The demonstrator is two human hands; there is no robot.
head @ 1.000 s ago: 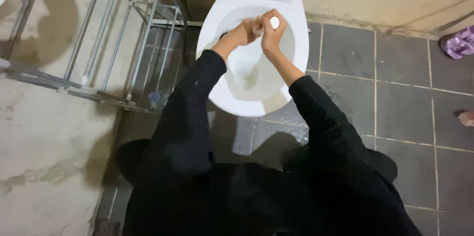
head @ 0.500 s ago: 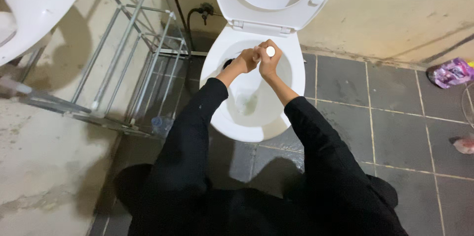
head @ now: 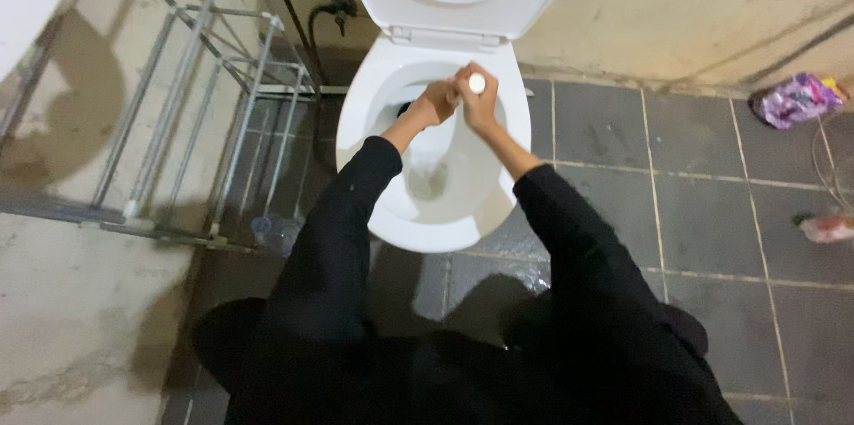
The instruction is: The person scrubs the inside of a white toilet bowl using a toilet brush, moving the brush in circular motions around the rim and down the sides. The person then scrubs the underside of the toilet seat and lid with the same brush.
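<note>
A metal rack (head: 191, 78) stands far left. Over the toilet bowl (head: 356, 136), the left hand (head: 433, 105) and right hand (head: 480, 103) both close around 1 white handle (head: 476, 84). It looks light, stiff, possibly slick; best gripped near its capped top.

White toilet bowl (head: 427, 234), grey tiled floor (head: 712, 212) (purple wrapper (head: 794, 100)), blk sleeves (head: 342, 220).

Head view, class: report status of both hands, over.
Left hand and right hand shut on white-tipped handle, over open toilet bowl. Nothing in the way.
</note>
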